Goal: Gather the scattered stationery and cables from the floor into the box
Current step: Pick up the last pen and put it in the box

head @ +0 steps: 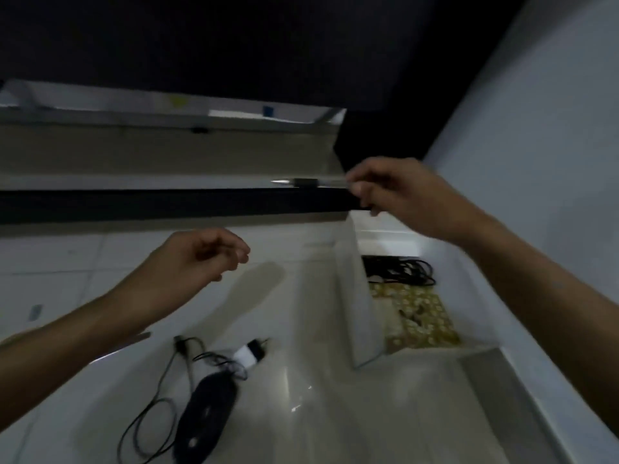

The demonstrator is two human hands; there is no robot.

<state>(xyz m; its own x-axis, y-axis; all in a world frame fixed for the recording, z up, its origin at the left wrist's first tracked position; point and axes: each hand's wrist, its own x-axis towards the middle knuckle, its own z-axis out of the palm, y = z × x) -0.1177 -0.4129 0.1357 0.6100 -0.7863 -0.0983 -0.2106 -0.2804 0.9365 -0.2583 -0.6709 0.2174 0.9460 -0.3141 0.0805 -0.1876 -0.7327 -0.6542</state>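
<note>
My right hand [392,189] pinches a clear pen [308,182] by its rear end, the tip pointing left, held in the air above the far left corner of the box. The white box [361,309] stands on the floor at right; inside lie a coiled black cable [398,271] and a floral patterned item [418,316]. My left hand [204,256] hovers over the floor with fingers loosely curled, holding nothing. On the floor near me lie a black computer mouse [206,420] with its thin black cable [150,416] and a small black-and-white plug [251,353].
A low white ledge with a dark gap [134,202] runs across the back. A white wall [536,162] rises right of the box. White floor tiles [60,262] stretch to the left, with a small grey object [35,311] lying on them.
</note>
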